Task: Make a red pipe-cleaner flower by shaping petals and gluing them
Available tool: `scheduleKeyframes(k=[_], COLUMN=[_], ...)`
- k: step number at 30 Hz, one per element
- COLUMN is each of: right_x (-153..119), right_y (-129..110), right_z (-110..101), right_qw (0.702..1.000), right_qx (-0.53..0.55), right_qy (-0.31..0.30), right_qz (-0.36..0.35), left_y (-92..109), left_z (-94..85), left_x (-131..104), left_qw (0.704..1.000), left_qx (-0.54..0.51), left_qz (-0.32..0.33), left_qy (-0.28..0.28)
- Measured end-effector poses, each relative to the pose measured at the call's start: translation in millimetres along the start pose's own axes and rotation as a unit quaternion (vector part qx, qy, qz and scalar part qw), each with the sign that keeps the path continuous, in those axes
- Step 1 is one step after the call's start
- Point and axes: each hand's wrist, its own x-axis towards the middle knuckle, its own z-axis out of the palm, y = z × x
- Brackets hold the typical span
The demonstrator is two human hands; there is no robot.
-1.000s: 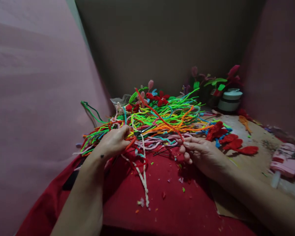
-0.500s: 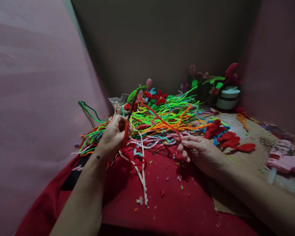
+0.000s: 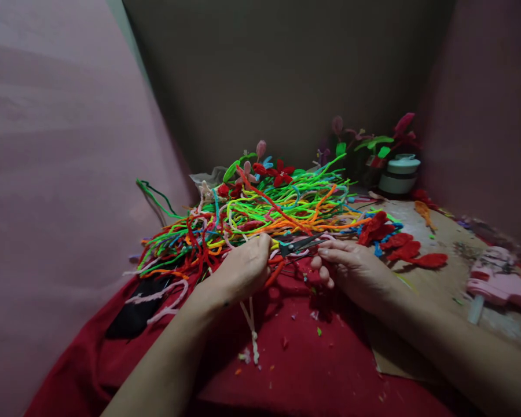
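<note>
My left hand (image 3: 242, 265) is closed around the scissors (image 3: 292, 248), which have orange-red handles and dark blades. The blades point right and reach up to the fingertips of my right hand (image 3: 351, 267). Between its thumb and fingers, my right hand pinches the near end of a red pipe cleaner (image 3: 274, 204). This stem slants up and left, over a heap of green, yellow and orange pipe cleaners (image 3: 260, 194). Below my left hand, a white twisted pipe cleaner (image 3: 253, 331) lies on the red cloth (image 3: 312, 370).
Red fuzzy petals (image 3: 406, 250) lie right of my right hand. A pink glue gun (image 3: 495, 278) rests on cardboard (image 3: 443, 231) at the right. Behind stand a lidded jar (image 3: 399, 174) and fuzzy flowers (image 3: 282, 172). A black flat object (image 3: 132, 315) lies at left.
My left hand has moved right and down with the scissors, which swung from pointing up to pointing right, beside my right fingers. My right hand has stayed in nearly the same place.
</note>
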Motion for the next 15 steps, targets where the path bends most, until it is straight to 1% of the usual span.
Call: scheduleKeyframes(k=[2, 5, 11, 15], right_x=[0.3, 0.6, 1.0, 0.8], right_y=[0.6, 1.1, 1.9, 1.8], right_z=[-0.2, -0.8, -2.6, -1.5], right_qw=[1.000, 1.000, 1.000, 1.000], right_qx=[-0.005, -0.003, -0.003, -0.007], right_qy=[0.002, 0.002, 0.006, 0.015], right_qz=[-0.004, -0.011, -0.019, -0.013], left_y=[-2.1, -4.0, -3.3, -2.4], left_z=[2.0, 3.8, 2.4, 3.0], left_x=[0.3, 0.3, -1.2, -2.4], left_qw=[1.000, 0.999, 0.999, 0.998], left_qx=[0.006, 0.009, -0.009, -0.050], left_qz=[0.017, 0.031, 0.042, 0.035], left_qy=[0.012, 0.011, 0.002, 0.009])
